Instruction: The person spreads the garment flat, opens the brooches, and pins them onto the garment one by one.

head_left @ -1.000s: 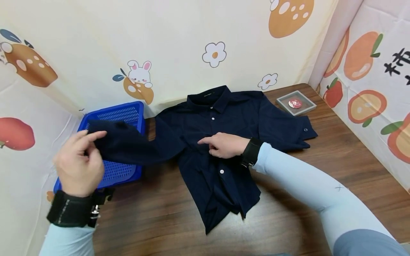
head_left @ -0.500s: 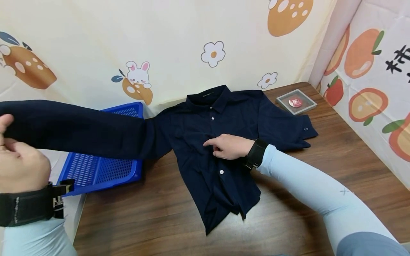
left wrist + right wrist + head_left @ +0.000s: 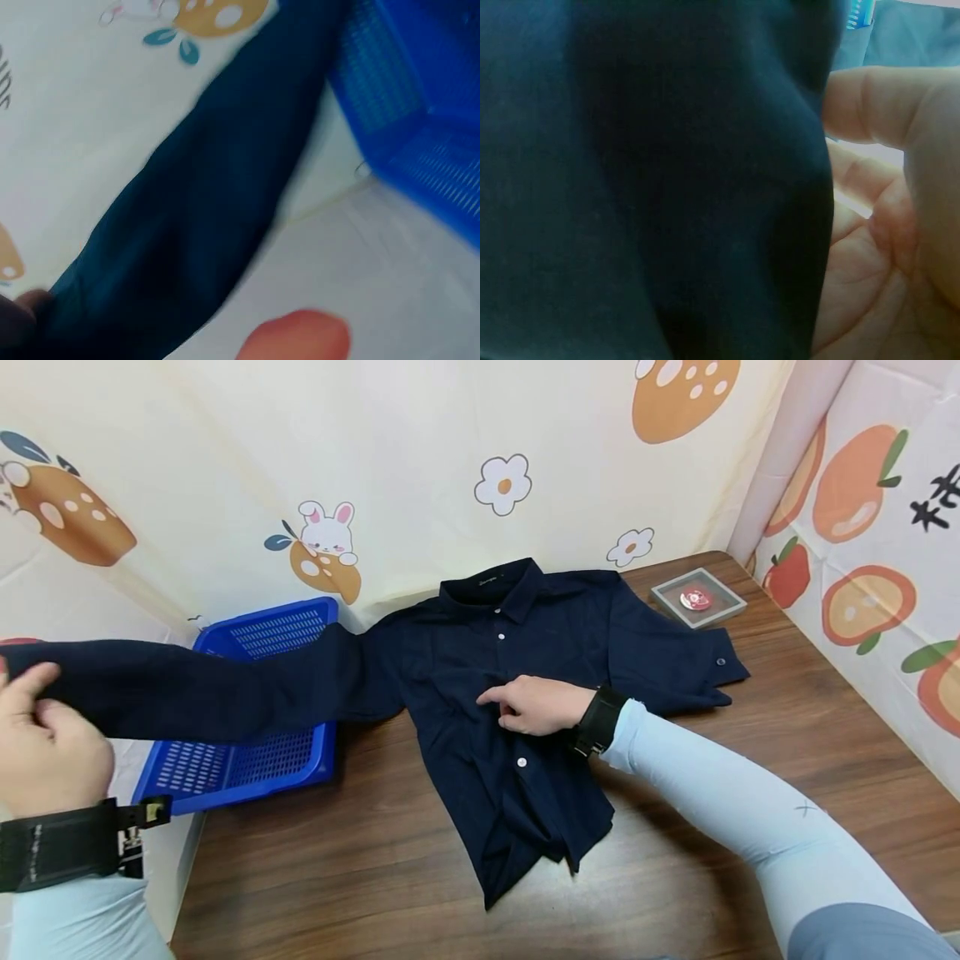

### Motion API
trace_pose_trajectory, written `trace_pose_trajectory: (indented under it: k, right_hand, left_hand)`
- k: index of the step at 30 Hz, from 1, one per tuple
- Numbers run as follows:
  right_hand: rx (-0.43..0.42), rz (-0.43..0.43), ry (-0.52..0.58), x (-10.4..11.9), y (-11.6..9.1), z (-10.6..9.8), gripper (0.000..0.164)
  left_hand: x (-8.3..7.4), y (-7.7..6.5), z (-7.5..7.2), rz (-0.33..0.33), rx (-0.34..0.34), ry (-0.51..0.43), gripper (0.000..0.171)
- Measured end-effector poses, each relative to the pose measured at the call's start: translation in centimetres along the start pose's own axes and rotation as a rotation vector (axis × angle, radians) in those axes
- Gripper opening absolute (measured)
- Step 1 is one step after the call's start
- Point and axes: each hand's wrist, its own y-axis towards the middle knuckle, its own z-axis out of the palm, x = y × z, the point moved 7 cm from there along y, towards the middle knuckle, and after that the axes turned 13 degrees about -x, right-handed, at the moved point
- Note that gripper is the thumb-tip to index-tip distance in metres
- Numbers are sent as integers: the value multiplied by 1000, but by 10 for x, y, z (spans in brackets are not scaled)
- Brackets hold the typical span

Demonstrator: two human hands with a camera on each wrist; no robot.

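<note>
A dark navy button-up shirt (image 3: 450, 668) lies front up, collar toward the back wall. My left hand (image 3: 52, 743) grips its long left-side sleeve (image 3: 202, 693) near the end, stretching it out in the air over a blue basket (image 3: 330, 760). In the left wrist view the sleeve (image 3: 195, 202) runs diagonally between a fingertip and the edge of another finger. My right hand (image 3: 543, 703) is over the shirt's front, index finger extended toward the left. The right wrist view shows its thumb (image 3: 870, 105) and palm, with navy cloth (image 3: 705, 187) hiding the thumb tip.
The shirt rests on a brown wooden table (image 3: 322, 877). The basket sits at the table's left edge. A square clear-topped case (image 3: 697, 599) with a red round piece is at the back right. Printed cloth walls (image 3: 420, 452) stand behind and at the sides.
My left hand has moved left, drawing the sleeve out straight past the basket; the sleeve has since dipped slightly. My right hand has shifted a little to the right, while the shirt body stays put.
</note>
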Motion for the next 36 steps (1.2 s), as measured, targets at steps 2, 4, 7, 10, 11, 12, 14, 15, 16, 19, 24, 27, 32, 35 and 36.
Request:
trace_pose_trajectory:
  k: [2, 4, 7, 10, 11, 12, 14, 15, 16, 19, 24, 27, 32, 35, 36]
  right_hand:
    - [5, 5, -3, 0, 0, 1, 42]
    - [7, 7, -2, -1, 0, 1, 41]
    - [11, 8, -4, 0, -1, 2, 41]
    - [12, 4, -5, 0, 0, 4, 41]
    - [12, 2, -6, 0, 0, 4, 41]
    - [13, 1, -6, 0, 0, 5, 40]
    - [15, 0, -1, 0, 0, 6, 40]
    - [15, -1, -2, -1, 0, 7, 40]
    - [15, -2, -2, -1, 0, 7, 40]
    - [14, -4, -4, -1, 1, 8, 40]
    - [14, -4, -16, -2, 1, 9, 39]
    - [12, -1, -25, -3, 1, 8, 39]
    - [13, -4, -19, -2, 2, 8, 39]
    - [10, -5, -23, -2, 2, 8, 39]
    - [6, -7, -29, -2, 2, 7, 38]
  left_hand:
    - [-4, -4, 9, 84, 42, -8, 39]
    - [-9, -8, 19, 194, 59, -37, 36]
    - [-10, -17, 35, 232, 115, -67, 34]
    - [-7, -27, 51, 232, 217, -69, 34]
    - [-5, -30, 56, 230, 252, -59, 34]
    - [-3, -33, 62, 238, 285, -49, 34]
    - [1, -38, 72, 249, 348, -23, 34]
    - [4, -40, 77, 253, 375, -13, 34]
    - [7, -42, 81, 248, 405, 4, 34]
    - [19, -48, 93, 233, 510, 68, 35]
    - [35, -57, 107, 231, 708, 165, 37]
    - [41, -61, 111, 241, 787, 200, 40]
    - [52, -67, 114, 234, 900, 244, 46]
    - [62, -71, 115, 219, 968, 265, 50]
    - [66, -72, 115, 210, 989, 272, 52]
